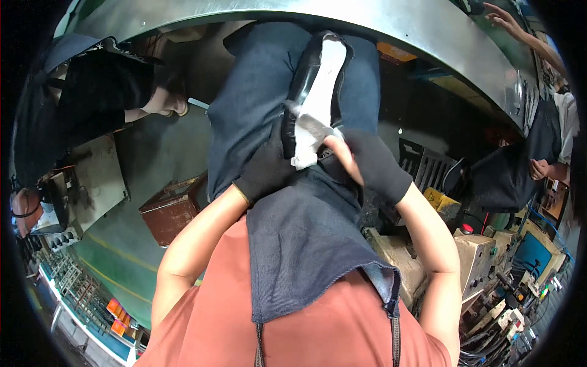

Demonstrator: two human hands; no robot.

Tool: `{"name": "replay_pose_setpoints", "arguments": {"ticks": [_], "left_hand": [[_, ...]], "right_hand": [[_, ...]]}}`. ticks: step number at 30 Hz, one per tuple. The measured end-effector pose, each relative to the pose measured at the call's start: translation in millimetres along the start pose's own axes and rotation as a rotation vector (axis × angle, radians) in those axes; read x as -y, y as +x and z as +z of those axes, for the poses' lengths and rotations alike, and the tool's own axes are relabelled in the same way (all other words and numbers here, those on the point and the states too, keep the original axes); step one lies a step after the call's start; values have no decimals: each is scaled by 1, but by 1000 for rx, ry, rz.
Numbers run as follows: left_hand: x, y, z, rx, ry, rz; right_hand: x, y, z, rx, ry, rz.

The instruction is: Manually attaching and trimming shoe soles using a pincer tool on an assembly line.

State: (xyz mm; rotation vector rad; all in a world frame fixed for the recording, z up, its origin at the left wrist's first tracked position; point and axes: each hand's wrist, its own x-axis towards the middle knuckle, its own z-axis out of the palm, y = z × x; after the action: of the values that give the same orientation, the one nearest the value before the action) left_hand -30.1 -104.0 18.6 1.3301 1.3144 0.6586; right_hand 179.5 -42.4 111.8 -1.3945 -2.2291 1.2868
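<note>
A black leather shoe upper (298, 92) lies sole side up along my lap, toe away from me, with a long white insole (330, 67) facing up. My left hand (267, 166), in a black glove, wraps round the left side of its heel end. In my gloved right hand (376, 162) is a hammer (346, 158) with a pale wooden handle. Its grey metal head, smeared by motion, lies over the insole near the heel. The gloved fingers on the handle are partly hidden.
A curved metal worktable edge (391, 24) runs just beyond my knees. A brown box-like stool (174, 211) stands on the floor at left, machinery (477, 257) at lower right. Other people sit or stand at far left and right, one with a hand (504, 19) over the table.
</note>
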Motion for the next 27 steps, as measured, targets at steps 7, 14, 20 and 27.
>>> {"name": "replay_pose_setpoints", "arguments": {"ticks": [7,14,20,27], "left_hand": [[-30,-5,-11,-88,53,26],[-108,-24,-149,-288,-83,99],[-98,98,-53,-185,59,239],[-33,54,-13,-56,-295,113]], "right_hand": [[-6,-18,12,-89,110,43],[-41,-84,-1,-288,600,591],[-16,-83,8,-353,755,660],[-43,-76,-16,-49,447,447]]}}
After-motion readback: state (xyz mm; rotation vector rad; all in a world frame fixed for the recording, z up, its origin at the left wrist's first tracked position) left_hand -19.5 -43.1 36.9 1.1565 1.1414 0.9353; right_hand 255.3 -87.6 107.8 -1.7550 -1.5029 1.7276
